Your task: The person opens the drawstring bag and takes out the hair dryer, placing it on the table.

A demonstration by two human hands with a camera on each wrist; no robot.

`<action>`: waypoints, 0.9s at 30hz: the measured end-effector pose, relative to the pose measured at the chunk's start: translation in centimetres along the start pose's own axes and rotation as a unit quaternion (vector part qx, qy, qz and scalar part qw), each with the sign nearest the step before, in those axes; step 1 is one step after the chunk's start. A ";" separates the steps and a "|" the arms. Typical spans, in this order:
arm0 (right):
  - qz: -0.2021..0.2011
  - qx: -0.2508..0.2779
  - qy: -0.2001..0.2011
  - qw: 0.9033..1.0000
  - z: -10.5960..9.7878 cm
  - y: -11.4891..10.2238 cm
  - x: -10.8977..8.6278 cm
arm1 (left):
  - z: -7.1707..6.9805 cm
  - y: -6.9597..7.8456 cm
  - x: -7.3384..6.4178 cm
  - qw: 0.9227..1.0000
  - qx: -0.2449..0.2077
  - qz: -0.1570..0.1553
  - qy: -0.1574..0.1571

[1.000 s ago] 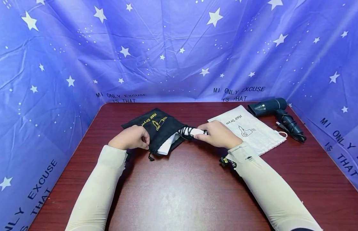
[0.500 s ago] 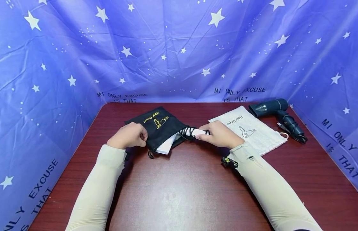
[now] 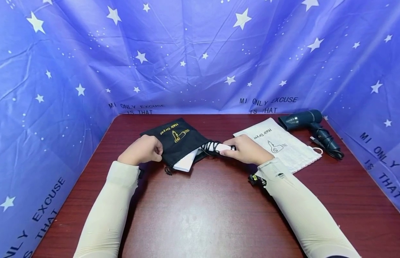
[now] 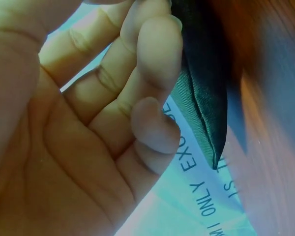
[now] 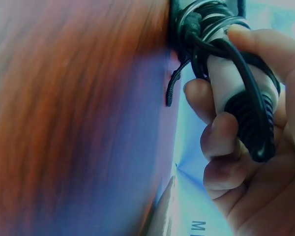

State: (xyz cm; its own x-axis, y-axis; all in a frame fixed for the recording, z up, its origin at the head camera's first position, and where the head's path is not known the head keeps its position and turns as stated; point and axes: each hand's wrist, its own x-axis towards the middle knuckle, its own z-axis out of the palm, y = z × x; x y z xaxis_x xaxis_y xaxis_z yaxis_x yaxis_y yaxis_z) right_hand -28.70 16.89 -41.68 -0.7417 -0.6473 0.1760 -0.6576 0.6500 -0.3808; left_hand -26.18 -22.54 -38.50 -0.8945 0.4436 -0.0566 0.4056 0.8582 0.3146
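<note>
A black drawstring bag (image 3: 174,138) with a yellow "Hair Dryer" print lies at the back of the table, left of centre. My left hand (image 3: 142,150) pinches its left edge; in the left wrist view a fold of the dark cloth (image 4: 199,93) sits at the fingertips. From the mouth of the bag sticks a white hair dryer (image 3: 186,161), the rest of it hidden under the cloth. My right hand (image 3: 250,149) grips the dryer's handle end. Black cord (image 5: 236,54) is wound round that handle (image 5: 223,81) in the right wrist view.
Flat on the right stands out a white "Hair Dryer" drawstring bag (image 3: 267,139), partly under my right wrist. Beyond it lies a dark hair dryer (image 3: 301,120) with its cord wrapped. A starry blue curtain (image 3: 187,82) walls the brown table (image 3: 193,215) at back and sides.
The black bag has shifted slightly up and right, its left edge still in my left hand. The left hand has drifted a little left; the right hand keeps its grip, moved slightly right.
</note>
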 end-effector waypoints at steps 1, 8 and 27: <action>0.000 0.000 0.001 1.000 0.0 0.1 0.0 | 0.0 0.0 0.0 1.000 -0.001 -0.001 0.001; -0.008 0.006 0.004 1.000 0.0 0.5 0.1 | -0.2 -0.3 0.0 1.000 -0.004 0.004 0.014; -0.026 0.016 0.006 1.000 0.5 0.8 -0.2 | 0.3 -0.4 0.4 1.000 -0.010 -0.006 0.028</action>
State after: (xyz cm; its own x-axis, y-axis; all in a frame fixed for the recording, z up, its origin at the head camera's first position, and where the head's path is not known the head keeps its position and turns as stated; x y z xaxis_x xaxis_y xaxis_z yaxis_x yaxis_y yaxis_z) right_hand -29.02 17.36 -42.53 -0.7075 -0.6757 0.2070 -0.6916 0.6016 -0.3997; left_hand -26.67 -22.64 -38.91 -0.9089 0.4170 -0.0070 0.3911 0.8578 0.3335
